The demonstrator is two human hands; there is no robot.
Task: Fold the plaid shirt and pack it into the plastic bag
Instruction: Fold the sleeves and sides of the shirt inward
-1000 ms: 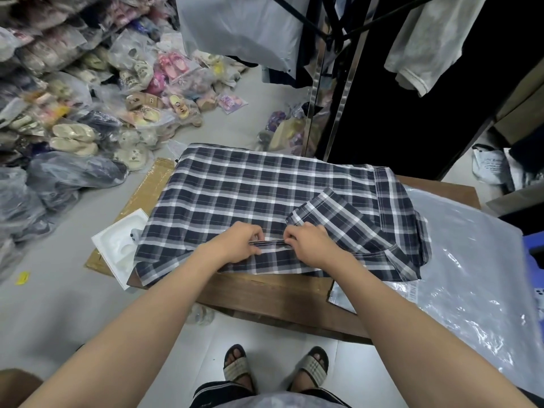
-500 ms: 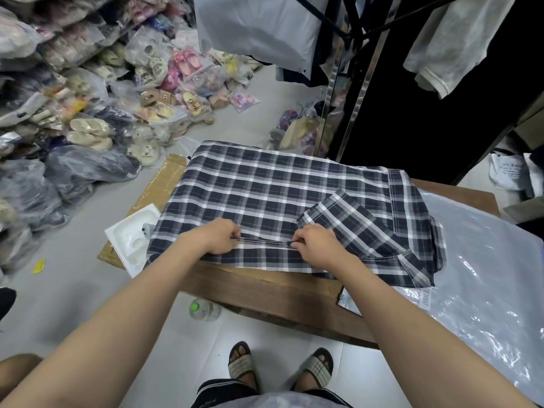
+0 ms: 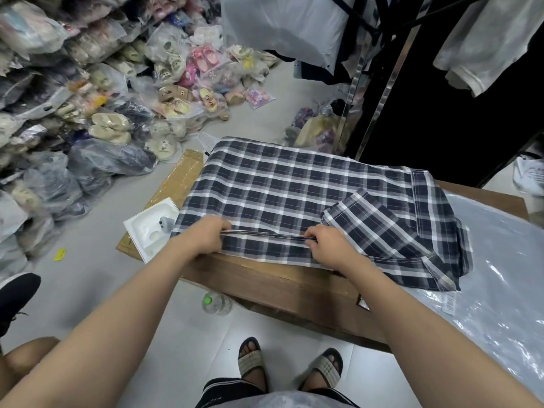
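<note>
A dark blue and white plaid shirt (image 3: 288, 187) lies spread on a brown cardboard box (image 3: 282, 284), its sleeve folded across at the right. My left hand (image 3: 203, 235) and my right hand (image 3: 328, 245) both pinch a raised crease of the shirt's fabric near its front edge, one at each end of the fold. The clear plastic bag (image 3: 494, 275) lies flat to the right, partly under the shirt's right end.
Bagged sandals and shoes (image 3: 97, 92) are piled at the left. A white moulded tray (image 3: 150, 231) sticks out from under the shirt's left side. A water bottle (image 3: 216, 303) lies on the floor by my sandalled feet. Hanging clothes and a metal rack (image 3: 382, 83) stand behind.
My hands have slid apart along the crease, the left going left and the right going right, so the pinched fold is now longer. The shirt stays put.
</note>
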